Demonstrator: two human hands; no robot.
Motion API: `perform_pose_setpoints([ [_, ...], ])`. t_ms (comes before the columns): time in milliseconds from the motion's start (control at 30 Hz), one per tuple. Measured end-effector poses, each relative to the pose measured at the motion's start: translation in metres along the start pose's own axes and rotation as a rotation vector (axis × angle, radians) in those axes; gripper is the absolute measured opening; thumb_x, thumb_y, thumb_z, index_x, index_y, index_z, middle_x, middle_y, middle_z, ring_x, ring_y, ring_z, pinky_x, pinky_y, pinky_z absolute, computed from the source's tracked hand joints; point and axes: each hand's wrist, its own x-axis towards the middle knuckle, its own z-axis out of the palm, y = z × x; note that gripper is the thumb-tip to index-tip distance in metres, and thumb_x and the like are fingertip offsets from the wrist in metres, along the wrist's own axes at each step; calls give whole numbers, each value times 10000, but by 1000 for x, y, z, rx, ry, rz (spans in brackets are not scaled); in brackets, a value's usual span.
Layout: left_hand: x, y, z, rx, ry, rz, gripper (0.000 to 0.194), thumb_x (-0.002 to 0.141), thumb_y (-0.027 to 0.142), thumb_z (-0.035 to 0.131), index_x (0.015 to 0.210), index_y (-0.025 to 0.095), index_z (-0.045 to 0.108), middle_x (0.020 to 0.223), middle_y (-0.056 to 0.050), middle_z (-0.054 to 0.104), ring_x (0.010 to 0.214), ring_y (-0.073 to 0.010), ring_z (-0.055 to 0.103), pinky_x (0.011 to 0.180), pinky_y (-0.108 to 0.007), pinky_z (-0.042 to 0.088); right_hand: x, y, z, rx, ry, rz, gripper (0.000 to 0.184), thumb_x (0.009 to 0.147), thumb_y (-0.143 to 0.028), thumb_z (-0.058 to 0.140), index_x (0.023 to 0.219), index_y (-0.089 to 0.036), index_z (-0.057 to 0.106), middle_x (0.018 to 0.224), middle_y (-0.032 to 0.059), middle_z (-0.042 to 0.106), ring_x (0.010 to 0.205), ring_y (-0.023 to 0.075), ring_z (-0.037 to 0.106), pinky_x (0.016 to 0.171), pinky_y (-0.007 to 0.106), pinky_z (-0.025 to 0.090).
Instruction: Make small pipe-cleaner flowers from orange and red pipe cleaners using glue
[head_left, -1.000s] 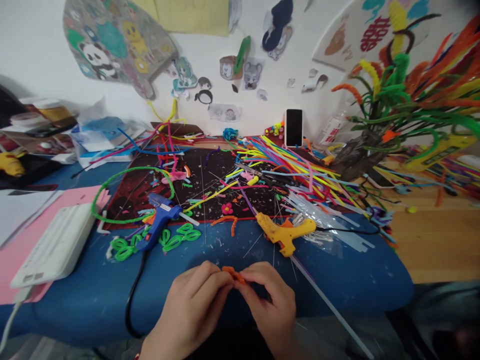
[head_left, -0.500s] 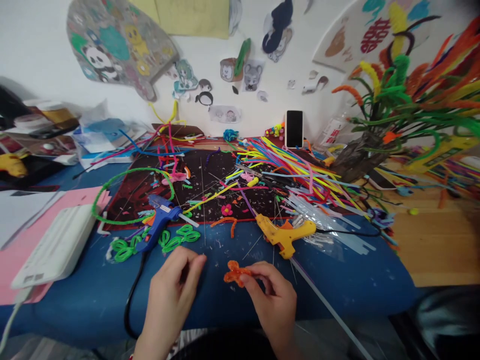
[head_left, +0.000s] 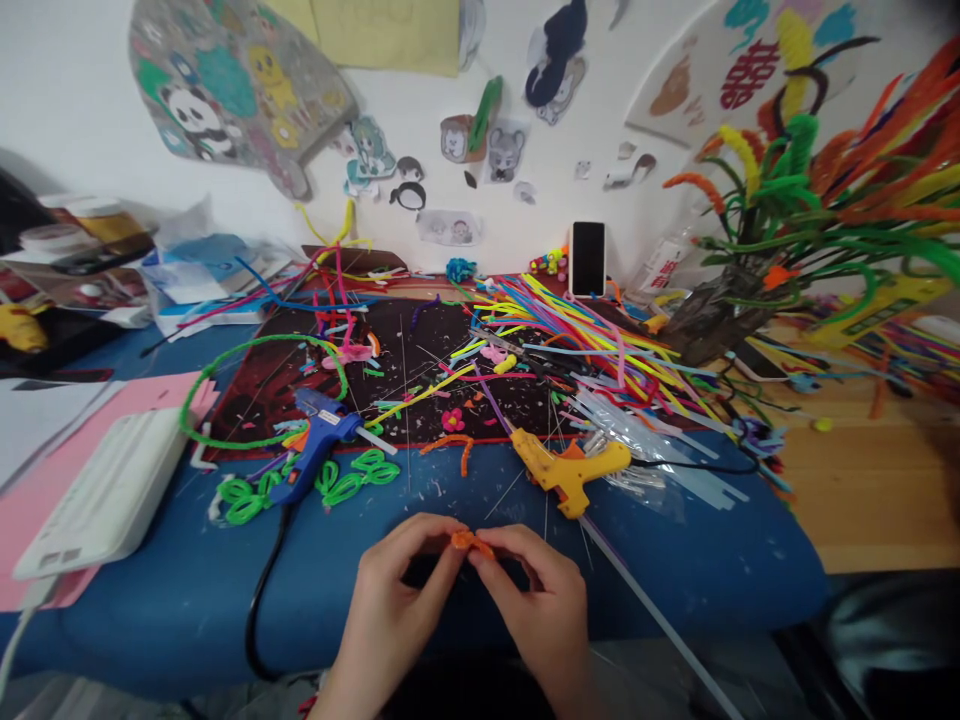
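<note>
Between my two hands, above the near edge of the blue tabletop, is a small orange pipe-cleaner shape [head_left: 471, 541]. My left hand [head_left: 405, 585] pinches its left side between thumb and fingertips. On its right side, my right hand [head_left: 536, 590] grips it the same way. The fingertips cover much of the shape. Beyond my right hand lies a yellow glue gun [head_left: 570, 468] with a long glue stick behind it. A blue glue gun [head_left: 319, 440] rests farther left, beside green pipe-cleaner loops [head_left: 358, 476]. A bent orange pipe-cleaner piece [head_left: 452, 441] lies ahead of my hands.
A dark mat [head_left: 382, 400] carries scraps and a heap of coloured pipe cleaners [head_left: 585, 325]. A green ring [head_left: 196, 400] lies left, near a white power strip [head_left: 97, 490]. A phone [head_left: 587, 258] leans at the back; a pipe-cleaner bunch [head_left: 795, 200] stands right.
My left hand came off the orange shape, leaving it in my right hand with its loops showing. Now my left hand is back, pinching it again.
</note>
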Motion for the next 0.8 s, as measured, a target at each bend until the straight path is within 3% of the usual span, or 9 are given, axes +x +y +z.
perform_pose_setpoints([
  [167, -5, 2, 9, 127, 109, 154, 128, 859, 102, 555, 853, 191, 646, 773, -21, 717, 686, -143, 686, 634, -215, 560, -2, 1, 2, -29, 61, -143, 144, 817, -76, 646, 848, -206, 700, 763, 8, 731, 670, 139, 693, 632, 222, 571],
  [267, -6, 0, 8, 109, 102, 211, 143, 861, 88, 576, 895, 191, 670, 806, -18, 728, 718, -135, 695, 669, -199, 556, -4, 4, 3, -44, 100, -129, 131, 814, -83, 657, 848, -201, 703, 754, 10, 736, 662, 142, 701, 627, 216, 579],
  [367, -7, -3, 1, 111, 46, 211, 255, 893, 105, 554, 1089, 211, 679, 986, -43, 717, 856, -139, 690, 763, -213, 546, -6, 6, 4, -45, 132, -78, 97, 806, -118, 686, 855, -199, 711, 762, 15, 746, 657, 145, 711, 621, 208, 589],
  [467, -8, -8, -5, 152, 71, 144, 361, 918, 124, 516, 1246, 241, 611, 1188, -70, 617, 945, -145, 654, 815, -246, 526, -7, 7, 5, -27, 160, -35, 88, 804, -135, 691, 865, -196, 710, 779, 23, 751, 666, 153, 722, 628, 218, 602],
  [567, -6, -12, -11, 185, 179, 93, 350, 900, 140, 559, 1233, 236, 612, 1067, -49, 606, 903, -146, 621, 814, -264, 500, -6, 6, 6, -6, 178, -11, 71, 804, -147, 691, 861, -186, 704, 766, 28, 748, 651, 164, 724, 611, 238, 611],
  [667, -1, -14, -18, 197, 266, 56, 214, 909, 155, 545, 1064, 223, 676, 886, -18, 589, 808, -142, 588, 736, -253, 482, -5, 6, 5, 42, 186, -30, 61, 808, -135, 682, 845, -182, 683, 736, 22, 729, 622, 158, 710, 570, 238, 607],
  [800, -1, -14, -24, 184, 239, 25, 214, 936, 181, 480, 994, 205, 685, 751, 0, 570, 646, -128, 553, 592, -231, 467, -9, 12, -1, 95, 167, -198, 203, 834, -33, 600, 924, -210, 638, 854, 42, 722, 787, 190, 711, 664, 324, 619],
])
